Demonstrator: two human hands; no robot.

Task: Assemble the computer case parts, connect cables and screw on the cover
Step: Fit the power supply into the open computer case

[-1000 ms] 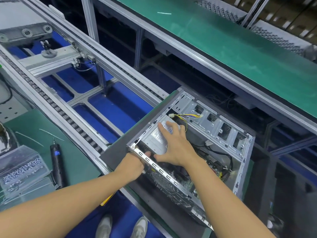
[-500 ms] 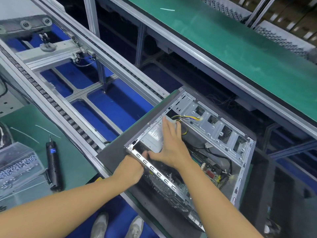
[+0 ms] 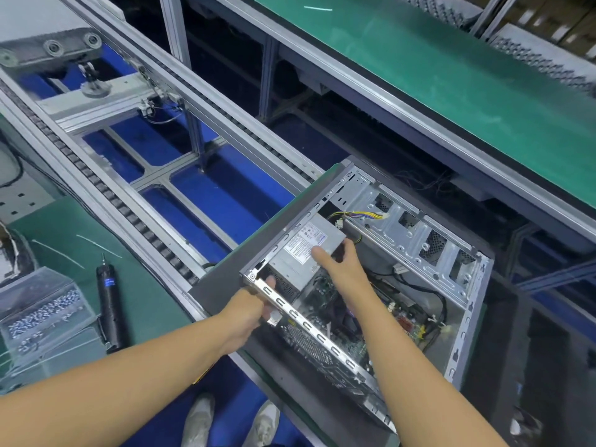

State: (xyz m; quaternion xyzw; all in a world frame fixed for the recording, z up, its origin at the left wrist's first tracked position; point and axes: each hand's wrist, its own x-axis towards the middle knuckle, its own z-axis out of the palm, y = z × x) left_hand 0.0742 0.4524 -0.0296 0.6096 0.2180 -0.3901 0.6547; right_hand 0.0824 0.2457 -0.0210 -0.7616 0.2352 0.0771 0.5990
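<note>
The power supply point(image 3: 300, 253) carries a white label point(image 3: 306, 241) with rows of fine print and a blue mark at its right edge. None of the print is large enough to read. The unit lies in the upper-left corner of the open case point(image 3: 416, 243), which sits right of centre on a grey board point(image 3: 225, 279) on the conveyor point(image 3: 106, 188).

The right hand point(image 3: 342, 266) grips the power supply, thumb flat on the label and fingers curled over its right edge. The left hand point(image 3: 251, 311) is closed round the near rail of the case at its left corner, thumb hooked over the top. Yellow cables point(image 3: 358, 217) trail from the unit's far end along the case's upper wall.

Right of the power supply the case is open down to the motherboard point(image 3: 322, 291). Left of the case, the conveyor is a bare frame over a blue floor.

At the lower left, on the green counter point(image 3: 64, 227), a black screwdriver point(image 3: 109, 301) with a small blue lit patch lies just beside a clear bin point(image 3: 42, 314) of screws.
</note>
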